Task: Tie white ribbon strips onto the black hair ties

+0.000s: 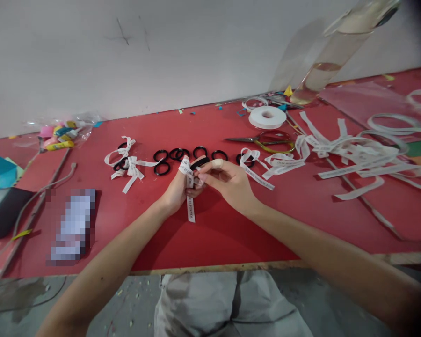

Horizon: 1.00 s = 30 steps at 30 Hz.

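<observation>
My left hand point(173, 195) is closed around a printed white ribbon point(191, 209), which wraps over the thumb and hangs below the fingers. A black hair tie point(199, 163) sits at the fingertips between both hands. My right hand point(235, 185) pinches by the hair tie, thumb against fingers, on what looks like the ribbon; its fingers partly hide the spot. One right finger has a pale wrapping. Just beyond the hands lie several loose black hair ties point(162, 167). To the left, a cluster of hair ties with ribbon bows point(128, 164) rests on the red table.
Scissors point(263, 140) and a white ribbon roll point(267, 117) lie beyond my right hand. Cut printed ribbons point(358, 154) are heaped at the right. A tall bottle with liquid point(324, 70) stands behind. A blurred phone point(73, 224) and a cable point(44, 189) lie left.
</observation>
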### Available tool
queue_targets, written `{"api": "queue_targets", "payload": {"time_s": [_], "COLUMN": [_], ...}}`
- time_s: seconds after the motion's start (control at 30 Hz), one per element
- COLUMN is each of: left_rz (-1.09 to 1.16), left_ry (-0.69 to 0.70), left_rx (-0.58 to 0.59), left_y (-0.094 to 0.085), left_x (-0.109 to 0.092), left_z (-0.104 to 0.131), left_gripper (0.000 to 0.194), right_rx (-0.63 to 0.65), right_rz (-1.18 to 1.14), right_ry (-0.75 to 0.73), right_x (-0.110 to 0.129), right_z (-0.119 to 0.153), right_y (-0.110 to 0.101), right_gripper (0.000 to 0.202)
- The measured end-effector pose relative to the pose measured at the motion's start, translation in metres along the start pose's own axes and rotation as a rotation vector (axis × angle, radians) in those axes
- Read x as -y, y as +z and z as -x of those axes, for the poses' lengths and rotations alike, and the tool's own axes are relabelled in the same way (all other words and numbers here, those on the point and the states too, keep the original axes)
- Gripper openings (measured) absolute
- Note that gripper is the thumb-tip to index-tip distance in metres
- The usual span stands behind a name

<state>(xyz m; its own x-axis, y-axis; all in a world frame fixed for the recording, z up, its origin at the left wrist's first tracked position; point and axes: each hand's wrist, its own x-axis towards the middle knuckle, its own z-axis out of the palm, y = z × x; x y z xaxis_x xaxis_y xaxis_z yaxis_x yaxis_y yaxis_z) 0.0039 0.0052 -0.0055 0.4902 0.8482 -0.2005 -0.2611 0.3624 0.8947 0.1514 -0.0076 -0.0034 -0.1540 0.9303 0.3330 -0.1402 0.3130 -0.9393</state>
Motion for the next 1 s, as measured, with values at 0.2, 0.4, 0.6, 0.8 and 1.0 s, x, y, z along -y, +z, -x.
{"api": "queue_targets", "payload": {"time_s": [0.2, 0.4, 0.6, 0.8, 1.0], "left_rz": [-0.047, -0.256, -0.092, -0.065, -0.298], "left_ry": [0.067, -0.006, -0.038, -0.023, 0.003], "left_rx": [0.086, 0.188, 0.171, 0.208, 0.214], "left_y": [-0.008, -0.013, -0.008, -0.009, -0.012], "left_x": [-0.007, -0.007, -0.018, -0.020, -0.006], "left_z": [0.002, 0.004, 0.007, 0.009, 0.011], "left_gripper": [0.041, 0.045, 0.053, 0.053, 0.040], "right_rx": [-0.006, 0.083, -0.136, -0.050, 0.126], "right_rz": [-0.045, 0.355, 0.447, 0.685, 0.714], "right_ry": [0.034, -0.140, -0.245, -0.355, -0.578], "right_x": [0.005, 0.007, 0.003, 0.005, 0.006], "right_z": [-0.003, -0.005, -0.010, -0.016, -0.009], "right_y": [-0.008, -0.019, -0.034, -0.039, -0.022], "right_gripper": [0.015, 0.024, 0.024, 0.028, 0.019]}}
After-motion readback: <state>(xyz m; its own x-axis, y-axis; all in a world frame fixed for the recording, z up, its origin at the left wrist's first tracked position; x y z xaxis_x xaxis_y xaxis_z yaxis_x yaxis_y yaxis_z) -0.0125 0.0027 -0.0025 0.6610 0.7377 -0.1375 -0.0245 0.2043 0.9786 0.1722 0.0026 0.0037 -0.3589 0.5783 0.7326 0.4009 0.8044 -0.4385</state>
